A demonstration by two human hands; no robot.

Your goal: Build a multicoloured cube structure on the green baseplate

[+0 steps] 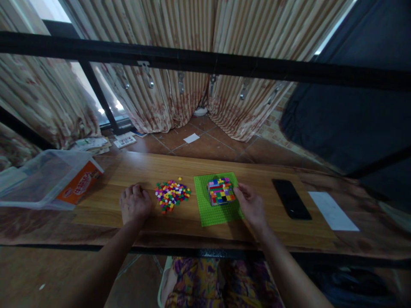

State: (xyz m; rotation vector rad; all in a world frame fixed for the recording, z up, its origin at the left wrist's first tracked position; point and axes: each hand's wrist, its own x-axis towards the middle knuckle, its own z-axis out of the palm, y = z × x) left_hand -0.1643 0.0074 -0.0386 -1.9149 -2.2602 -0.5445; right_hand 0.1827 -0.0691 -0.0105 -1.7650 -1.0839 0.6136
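A green baseplate (214, 209) lies on the wooden table (192, 164), and on it stands a block of multicoloured small bricks (221, 191). To its left sits a loose pile of small coloured bricks (171, 194). My left hand (135, 204) rests on the table just left of the pile, fingers curled under, with nothing visible in it. My right hand (251, 204) lies at the right edge of the baseplate, its fingertips pinched together right beside the brick block; whether they hold a brick is too small to make out.
A black phone (291, 198) and a white sheet of paper (333, 210) lie at the right of the table. A clear plastic bag with an orange packet (48, 179) sits at the left. Curtains and a black bar stand beyond the table.
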